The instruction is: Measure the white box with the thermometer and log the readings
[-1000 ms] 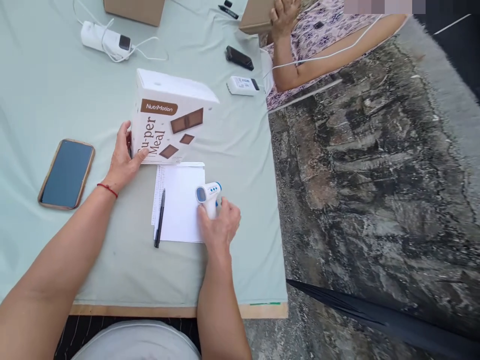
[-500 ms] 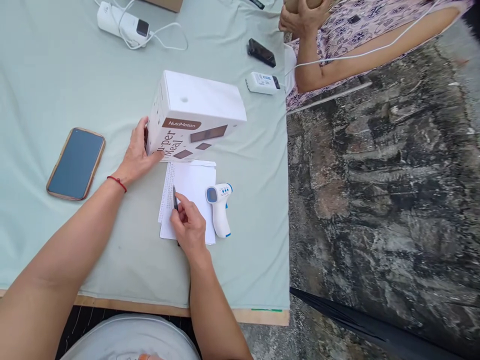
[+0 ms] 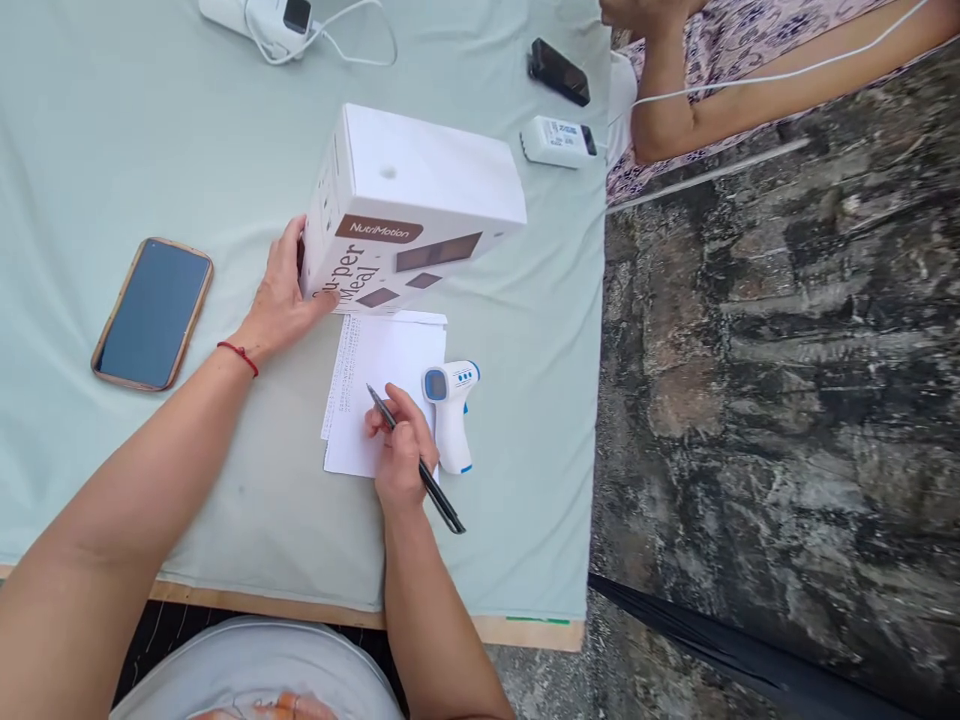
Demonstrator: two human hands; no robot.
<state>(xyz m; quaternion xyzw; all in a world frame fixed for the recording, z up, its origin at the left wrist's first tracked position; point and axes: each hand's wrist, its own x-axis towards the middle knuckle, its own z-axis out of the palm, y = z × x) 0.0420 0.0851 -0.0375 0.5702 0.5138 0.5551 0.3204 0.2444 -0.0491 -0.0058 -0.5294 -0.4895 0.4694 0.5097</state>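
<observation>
A white carton (image 3: pixel 439 160) with brown print and the word NutriMotion stands on the cloth. My left hand (image 3: pixel 285 290) grips its lower left corner, thumb on the printed face and fingers round the side. Under the carton's front edge lie sheets of paper (image 3: pixel 360 445), with rows of small handwriting along the left side. Over the paper, my right hand (image 3: pixel 405 450) holds a black pen (image 3: pixel 442 500), its tip pointing up and left. Just right of that hand, a white and blue infrared thermometer (image 3: pixel 452 415) lies by the paper's edge.
A phone in a wooden-edged case (image 3: pixel 154 315) lies at the left on the pale green tablecloth (image 3: pixel 247 540). White device with cable (image 3: pixel 277 25), black device (image 3: pixel 559 72) and white device (image 3: pixel 559 142) sit farther back. Another person's arm (image 3: pixel 667 115) is at upper right, beyond the table edge.
My right hand has moved slightly right and turned, lifting the pen from the written column; the pen now slants across the hand. My left hand stays on the carton. The view has shifted a little.
</observation>
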